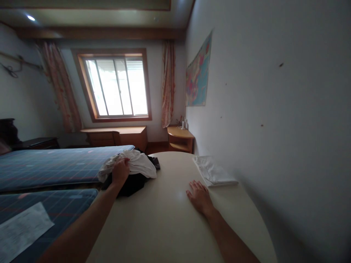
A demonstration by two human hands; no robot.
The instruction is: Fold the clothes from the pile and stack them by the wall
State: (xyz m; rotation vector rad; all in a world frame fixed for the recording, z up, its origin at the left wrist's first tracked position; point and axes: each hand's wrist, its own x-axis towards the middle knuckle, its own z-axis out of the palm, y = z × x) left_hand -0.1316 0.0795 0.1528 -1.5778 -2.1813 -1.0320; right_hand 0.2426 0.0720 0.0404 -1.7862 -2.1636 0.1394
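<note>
My left hand (121, 171) reaches to the far left edge of the cream table (164, 219), its fingers closed on a crumpled white garment (142, 165). That garment lies on top of black clothing (133, 185), which rests at the table's edge. My right hand (199, 196) lies flat on the tabletop, fingers stretched out, holding nothing. Just beyond it, at the right edge, sits a folded white garment (215, 171). Its exact kind cannot be made out.
Two mattresses with blue plaid covers, one farther (68, 164) and one nearer (71, 204), adjoin the table's left. A printed sheet (24, 232) lies on the nearer one. The white wall (287, 164) runs along the right. A wooden desk (131, 136) and corner shelf (179, 133) stand beyond.
</note>
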